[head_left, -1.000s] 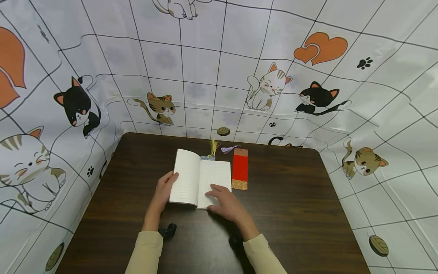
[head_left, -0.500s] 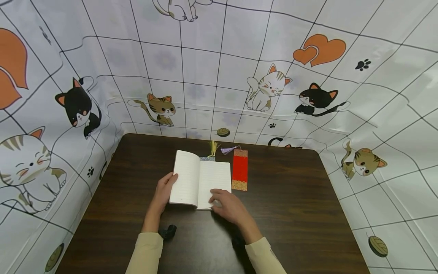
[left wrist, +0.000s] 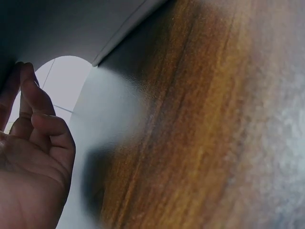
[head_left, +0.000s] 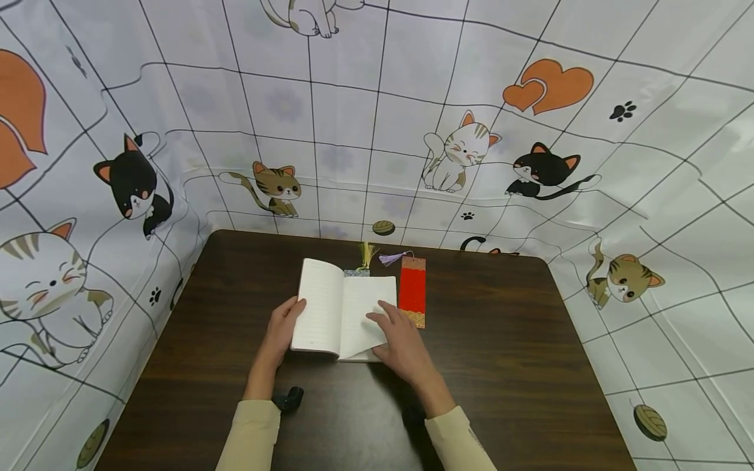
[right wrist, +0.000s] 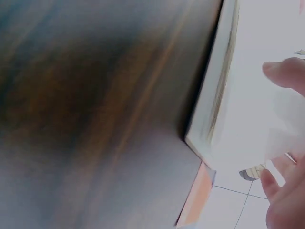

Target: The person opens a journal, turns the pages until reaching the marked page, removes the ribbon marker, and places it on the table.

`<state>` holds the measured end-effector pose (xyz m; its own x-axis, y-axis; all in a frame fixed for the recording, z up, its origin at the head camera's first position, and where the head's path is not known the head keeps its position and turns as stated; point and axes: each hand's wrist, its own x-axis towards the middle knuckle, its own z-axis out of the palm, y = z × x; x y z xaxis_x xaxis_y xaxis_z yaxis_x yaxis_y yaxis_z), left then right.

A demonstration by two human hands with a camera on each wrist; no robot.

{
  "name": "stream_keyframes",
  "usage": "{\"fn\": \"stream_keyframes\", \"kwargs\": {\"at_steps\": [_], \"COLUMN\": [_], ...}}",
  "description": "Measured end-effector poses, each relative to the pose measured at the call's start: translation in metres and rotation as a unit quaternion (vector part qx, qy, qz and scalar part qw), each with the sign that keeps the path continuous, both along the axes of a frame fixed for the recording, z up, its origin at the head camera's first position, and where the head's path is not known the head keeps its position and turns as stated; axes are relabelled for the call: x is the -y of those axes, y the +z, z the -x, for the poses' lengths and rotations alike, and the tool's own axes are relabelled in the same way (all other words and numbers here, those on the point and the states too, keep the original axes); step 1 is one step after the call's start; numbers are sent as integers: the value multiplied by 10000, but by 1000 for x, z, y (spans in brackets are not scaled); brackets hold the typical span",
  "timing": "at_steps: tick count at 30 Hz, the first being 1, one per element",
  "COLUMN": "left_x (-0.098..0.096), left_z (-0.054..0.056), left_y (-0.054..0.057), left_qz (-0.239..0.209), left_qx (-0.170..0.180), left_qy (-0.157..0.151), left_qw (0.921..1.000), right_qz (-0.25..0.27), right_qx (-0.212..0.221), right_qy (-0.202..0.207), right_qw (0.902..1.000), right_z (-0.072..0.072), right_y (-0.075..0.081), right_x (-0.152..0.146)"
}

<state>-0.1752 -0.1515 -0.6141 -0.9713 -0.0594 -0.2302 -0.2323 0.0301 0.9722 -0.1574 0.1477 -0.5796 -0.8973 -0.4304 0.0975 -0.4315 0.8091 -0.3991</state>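
An open notebook (head_left: pixel 321 307) with lined pages lies on the dark wooden table, its left side raised. My left hand (head_left: pixel 281 333) grips that raised left side, thumb on the page and the other fingers behind it; the left wrist view shows those fingers (left wrist: pixel 42 102) under the cover. At the lower right corner, my right hand (head_left: pixel 406 350) pinches a page (head_left: pixel 362 314), fingers on top and thumb at its lower edge. The page's lower corner is lifted off the sheets beneath. In the right wrist view the page (right wrist: pixel 252 105) bends up beside the thumb (right wrist: pixel 283 71).
A red bookmark (head_left: pixel 412 288) with gold ends and a purple tassel (head_left: pixel 391 259) lies just right of the notebook. Above the notebook's top edge shows a blue-grey bookmark (head_left: pixel 357 273) with a yellow tassel (head_left: pixel 368 254), mostly covered. A cat-print curtain (head_left: pixel 341 111) surrounds the table (head_left: pixel 501 366).
My right hand has drawn back to the notebook's lower right corner, then moved up and right, lifting the page's corner. The left hand keeps its hold.
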Motion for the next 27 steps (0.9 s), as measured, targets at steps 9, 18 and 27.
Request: {"fn": "stream_keyframes", "kwargs": {"at_steps": [9,18,27], "left_x": [-1,-3,-3], "left_z": [0,0,1], "left_y": [-3,-5,-3], "left_qz": [18,57,2], "left_qx": [64,114,235], "left_qy": [29,27,-13], "left_qw": [10000,9999,9997], "right_qz": [944,2097,1424], "right_qx": [333,1459,1388], "right_qy": [-789,-1015,-9], "right_qw": [9918,9615,9800], "right_z": [-4,-11,-19], "right_y": [8,10,3], "right_x": [17,42,59]}}
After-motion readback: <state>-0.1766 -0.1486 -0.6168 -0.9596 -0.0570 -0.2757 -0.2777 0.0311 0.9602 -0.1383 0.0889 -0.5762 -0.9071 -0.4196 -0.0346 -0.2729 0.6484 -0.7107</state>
